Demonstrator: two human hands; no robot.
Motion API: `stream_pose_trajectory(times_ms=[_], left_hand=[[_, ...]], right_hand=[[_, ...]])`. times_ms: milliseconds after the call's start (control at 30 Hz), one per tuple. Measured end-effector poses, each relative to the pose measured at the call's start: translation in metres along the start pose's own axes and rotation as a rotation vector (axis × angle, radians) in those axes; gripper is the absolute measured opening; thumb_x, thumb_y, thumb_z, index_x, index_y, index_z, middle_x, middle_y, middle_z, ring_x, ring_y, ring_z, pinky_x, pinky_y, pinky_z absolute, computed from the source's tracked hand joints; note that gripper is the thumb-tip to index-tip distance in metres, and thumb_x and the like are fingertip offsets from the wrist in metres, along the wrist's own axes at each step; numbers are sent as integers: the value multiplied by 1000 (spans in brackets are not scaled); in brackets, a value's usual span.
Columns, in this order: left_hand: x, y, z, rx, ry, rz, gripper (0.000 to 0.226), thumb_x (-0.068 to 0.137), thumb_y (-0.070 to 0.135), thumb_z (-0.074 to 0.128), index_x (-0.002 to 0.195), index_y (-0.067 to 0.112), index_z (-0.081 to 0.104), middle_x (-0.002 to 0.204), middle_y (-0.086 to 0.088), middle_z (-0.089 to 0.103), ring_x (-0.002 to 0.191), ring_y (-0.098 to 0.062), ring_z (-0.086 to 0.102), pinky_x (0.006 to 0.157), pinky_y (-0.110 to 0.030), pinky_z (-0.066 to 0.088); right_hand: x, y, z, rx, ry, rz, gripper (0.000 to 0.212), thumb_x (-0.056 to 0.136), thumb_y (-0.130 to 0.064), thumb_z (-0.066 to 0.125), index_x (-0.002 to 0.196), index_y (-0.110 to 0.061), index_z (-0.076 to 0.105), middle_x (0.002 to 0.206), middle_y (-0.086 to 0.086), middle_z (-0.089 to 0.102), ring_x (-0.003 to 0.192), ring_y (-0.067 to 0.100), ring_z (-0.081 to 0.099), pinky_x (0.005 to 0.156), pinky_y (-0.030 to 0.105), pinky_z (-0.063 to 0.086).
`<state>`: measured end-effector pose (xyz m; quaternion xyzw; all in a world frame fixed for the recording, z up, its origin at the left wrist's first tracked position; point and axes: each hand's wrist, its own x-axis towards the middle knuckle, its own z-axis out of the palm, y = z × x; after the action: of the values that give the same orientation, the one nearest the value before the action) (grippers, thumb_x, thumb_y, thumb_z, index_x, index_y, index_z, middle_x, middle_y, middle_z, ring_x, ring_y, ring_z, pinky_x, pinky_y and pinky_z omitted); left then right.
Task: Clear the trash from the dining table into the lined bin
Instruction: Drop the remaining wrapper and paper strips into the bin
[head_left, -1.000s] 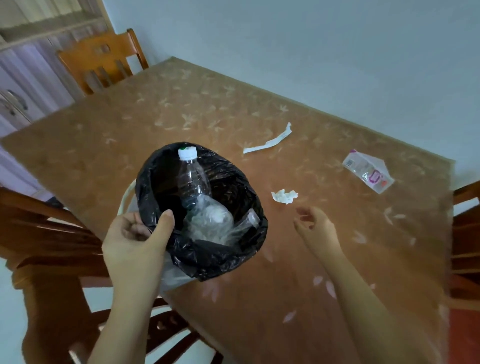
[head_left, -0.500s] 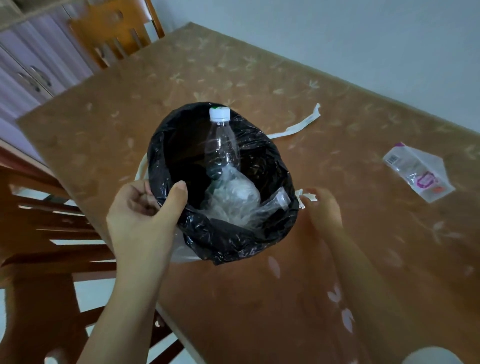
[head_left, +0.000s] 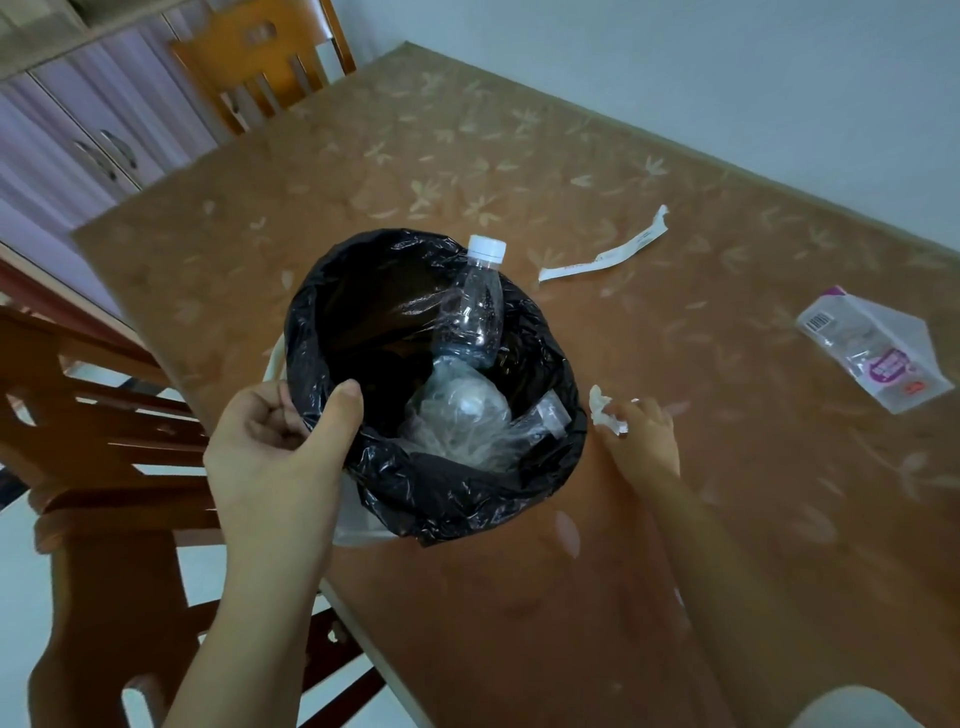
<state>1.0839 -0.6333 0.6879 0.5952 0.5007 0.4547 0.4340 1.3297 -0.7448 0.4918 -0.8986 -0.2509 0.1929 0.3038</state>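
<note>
The tabletop (head_left: 467, 171) is brown with a pale leaf pattern and a glossy sheen; its far edge runs along a plain light wall, and its left edge faces a wooden chair (head_left: 260, 62) and lilac cabinet doors (head_left: 88, 140). A second wooden chair (head_left: 104, 467) stands at the near-left corner, over a pale floor.

The left hand (head_left: 280, 452) is clamped on the rim of the bin (head_left: 441, 483), thumb inside the black liner, holding it over the near-left edge of the tabletop. Inside lean a clear plastic bottle (head_left: 472, 312) with a white cap and a crumpled clear bag (head_left: 457, 421); the bin's bottom is lost in shadow.

The right hand (head_left: 644, 436) is closed on a crumpled white tissue (head_left: 602, 410) just beside the bin's rim, low over the tabletop; whether the tissue touches the surface is hard to tell. A torn white paper strip (head_left: 608, 254) lies toward the far edge, and a clear wrapper (head_left: 878, 353) with a barcode and pink print lies toward the right edge. A blurred pale shape sits at the frame's bottom-right corner, cut off.
</note>
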Motion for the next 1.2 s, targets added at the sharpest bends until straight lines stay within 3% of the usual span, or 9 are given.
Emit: stream_pose_trajectory(times_ms=[233, 433, 567, 700, 800, 967, 1067, 1200], left_hand=[[-1, -3, -16, -31, -3, -17, 24, 68, 36, 67, 70, 19, 51, 70, -12, 49, 66, -26, 49, 61, -38, 44], [-6, -15, -37, -70, 16, -20, 25, 78, 22, 68, 67, 18, 46, 64, -4, 45, 64, -22, 46, 52, -20, 41], [-11, -19, -55, -91, -6, -57, 24, 75, 27, 68, 70, 14, 49, 73, -14, 50, 69, -25, 50, 64, -34, 45], [-20, -22, -68, -106, -28, -70, 26, 76, 23, 68, 65, 17, 45, 67, -9, 47, 66, -23, 48, 62, -31, 43], [-26, -24, -76, -113, -50, -79, 30, 75, 23, 69, 62, 20, 41, 62, -3, 44, 60, -17, 45, 57, -28, 40], [-36, -31, -87, -160, -129, -113, 36, 71, 29, 69, 62, 18, 37, 57, 1, 35, 54, -16, 34, 54, -31, 34], [-44, -32, -86, -164, -188, -120, 33, 69, 29, 70, 61, 19, 40, 52, 10, 34, 50, -10, 32, 51, -28, 33], [-63, -26, -85, -153, -290, -74, 38, 72, 26, 69, 58, 19, 34, 46, 14, 32, 46, -7, 29, 45, -18, 29]], right_hand=[[-21, 12, 4, 107, 11, -26, 19, 84, -12, 56, 101, -11, 63, 101, 9, 58, 91, 25, 52, 73, 31, 39], [-57, 25, 6, 89, -3, 4, 19, 82, -9, 59, 100, -13, 62, 91, -2, 53, 82, 15, 50, 61, 18, 32], [-92, 26, 6, 162, 10, 112, 19, 80, -10, 61, 99, -13, 63, 92, 0, 56, 79, 13, 52, 63, 21, 36], [-130, 9, -3, 258, 76, 155, 6, 80, -15, 60, 78, -20, 62, 73, -6, 57, 68, 11, 53, 56, 22, 38], [-152, -13, -19, 342, 169, 160, 18, 79, -15, 57, 68, -29, 59, 71, -6, 60, 65, 9, 54, 55, 21, 37], [-184, -50, -54, 445, 327, 77, 6, 81, -14, 60, 85, -17, 64, 70, 3, 53, 63, 13, 47, 55, 21, 37], [-205, -77, -76, 500, 393, -25, 15, 80, -12, 61, 78, -27, 63, 63, -5, 45, 57, 5, 42, 51, 9, 35], [-234, -105, -99, 533, 433, -130, 24, 78, -11, 65, 74, -35, 61, 63, -7, 48, 57, 1, 44, 55, 9, 38]])
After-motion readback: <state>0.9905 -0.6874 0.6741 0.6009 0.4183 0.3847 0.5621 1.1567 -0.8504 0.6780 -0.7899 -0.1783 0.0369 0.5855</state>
